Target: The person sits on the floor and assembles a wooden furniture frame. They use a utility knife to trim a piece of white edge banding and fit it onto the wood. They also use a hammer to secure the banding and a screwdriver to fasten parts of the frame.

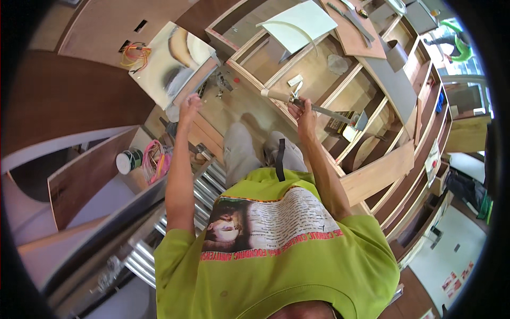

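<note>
In my right hand (303, 112) is a long tool (332, 114), its fingers closed round it. The tool has a pale rounded end on the left, a thin grey bar, and a wider head on the right; its exact kind is unclear. It is held above an open wooden frame (340, 98) with many compartments. My left hand (188, 108) hangs with fingers loosely apart, nothing visible in it. Close by it is the lower edge of a box-like piece (164, 50) with a pale, dark-smudged top. A dark box with a pale label (340, 123) lies below the tool.
Yellow and red wires (137, 56) lie beside the smudged piece. A metal ladder (206, 186), pink cords (155, 169) and a can (127, 161) are at left. A white curved sheet (303, 26) and a board with tools (355, 40) rest on the frame. A person in green (463, 49) is far right.
</note>
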`<state>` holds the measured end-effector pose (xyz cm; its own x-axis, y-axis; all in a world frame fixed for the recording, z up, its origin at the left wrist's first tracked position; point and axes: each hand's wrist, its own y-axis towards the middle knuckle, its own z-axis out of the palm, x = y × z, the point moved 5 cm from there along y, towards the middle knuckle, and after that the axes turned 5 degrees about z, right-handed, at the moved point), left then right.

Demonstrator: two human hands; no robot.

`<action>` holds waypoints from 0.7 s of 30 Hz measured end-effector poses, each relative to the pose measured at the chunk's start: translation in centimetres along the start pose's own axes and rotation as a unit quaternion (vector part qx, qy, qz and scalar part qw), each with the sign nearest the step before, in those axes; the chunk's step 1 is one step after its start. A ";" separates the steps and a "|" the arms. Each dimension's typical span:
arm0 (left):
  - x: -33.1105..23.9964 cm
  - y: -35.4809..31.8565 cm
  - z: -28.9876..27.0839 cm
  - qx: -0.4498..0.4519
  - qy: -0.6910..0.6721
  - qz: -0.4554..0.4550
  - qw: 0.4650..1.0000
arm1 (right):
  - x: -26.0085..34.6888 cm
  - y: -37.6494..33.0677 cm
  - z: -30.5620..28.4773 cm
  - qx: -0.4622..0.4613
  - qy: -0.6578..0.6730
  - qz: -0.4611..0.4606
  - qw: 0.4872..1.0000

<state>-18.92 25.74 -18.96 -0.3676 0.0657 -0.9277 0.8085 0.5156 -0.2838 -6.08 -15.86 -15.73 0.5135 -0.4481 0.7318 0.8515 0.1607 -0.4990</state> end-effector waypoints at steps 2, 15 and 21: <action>2.0 6.3 -2.9 -0.053 0.073 0.075 0.993 | -2.7 2.8 0.2 -0.018 0.016 -0.006 1.000; -0.5 25.5 -2.4 -0.154 0.247 0.279 0.915 | -20.3 19.1 10.7 -0.014 0.062 -0.133 0.989; 2.7 27.4 -2.1 -0.188 0.237 0.319 0.898 | -24.8 23.7 11.6 -0.005 0.107 -0.220 0.970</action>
<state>1.30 41.84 -28.77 -0.1112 0.7608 -0.6394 0.7442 0.4902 0.4538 2.63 9.27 -40.31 0.0655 -0.6441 0.7622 0.9817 -0.0954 -0.1650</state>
